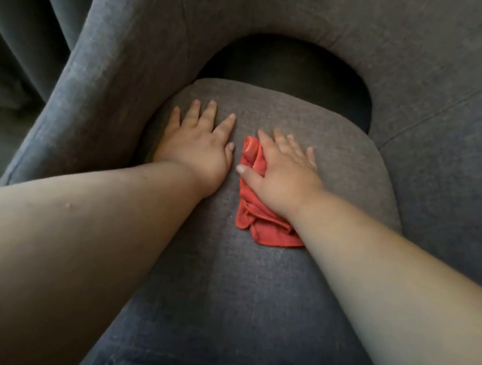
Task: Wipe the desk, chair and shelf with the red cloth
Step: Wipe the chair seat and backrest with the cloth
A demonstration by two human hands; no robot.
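A grey upholstered chair (235, 292) fills the view, seen from above, with its seat cushion in the middle and its curved backrest behind. The crumpled red cloth (255, 216) lies on the seat. My right hand (282, 173) presses flat on the cloth, fingers spread, and covers its right part. My left hand (198, 144) rests flat on the bare seat just left of the cloth, fingers apart, holding nothing. No desk or shelf is in view.
The chair's backrest (323, 15) curves around the seat, with a dark oval gap (292, 70) between it and the cushion. Grey curtain folds (24, 6) hang at the left. The chair's armrest (90, 89) rises close to my left hand.
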